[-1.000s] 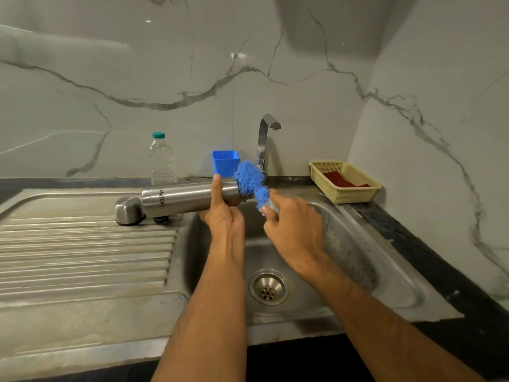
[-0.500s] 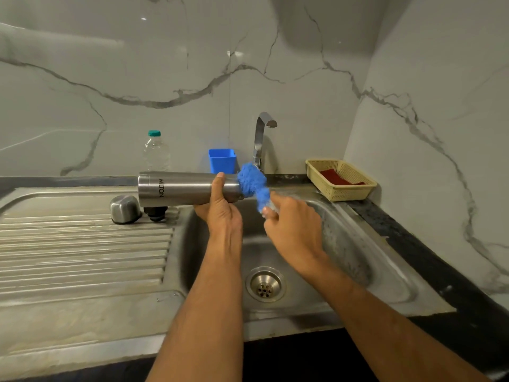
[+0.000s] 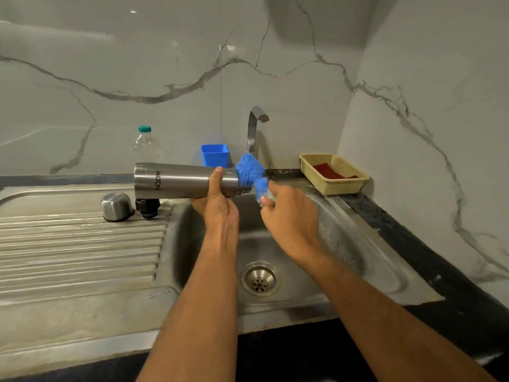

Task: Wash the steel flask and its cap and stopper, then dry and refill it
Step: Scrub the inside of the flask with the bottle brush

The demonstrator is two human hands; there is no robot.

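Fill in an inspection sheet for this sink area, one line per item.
Surface: steel sink with ribbed drainboard.
Job's things: flask held level over the basin; cap and stopper on the drainboard; blue scrubber at the flask's mouth.
Clutter: plastic bottle, blue cup, basket.
Grip: left hand holds the flask; right hand holds the scrubber.
Cables: nothing seen.
Surroundings: marble walls, tap with no water seen running.

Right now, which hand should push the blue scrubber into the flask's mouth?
Right. The right hand already pinches the blue scrubber at the mouth of the flask; the left hand grips the flask's body, steadying it.
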